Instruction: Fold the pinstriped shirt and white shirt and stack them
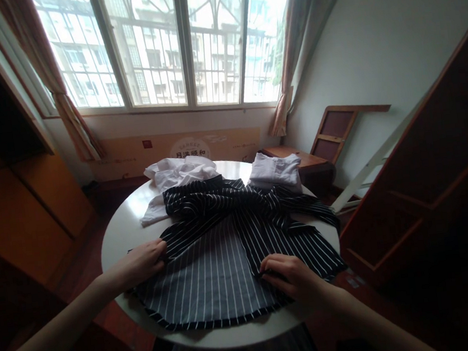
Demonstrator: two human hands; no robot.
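A black shirt with white stripes [292,242] lies spread over the round white table, its front parted so that the greyish inner side shows. The upper part and sleeves are bunched toward the far side, one sleeve hanging over the right edge. My left hand [152,256] is closed on the shirt's left front panel. At the right front edge, my right hand [289,273] pinches the cloth between thumb and fingers. Beyond the shirt sit a crumpled white garment [180,170] at the left and a folded white garment [275,169] at the right.
The round white table [116,234] stands before a barred window [185,46]. Past it are a long printed cardboard box [130,153] and a wooden chair [332,130]. Orange cabinets [42,197] flank the left, a dark red wooden panel [421,188] the right.
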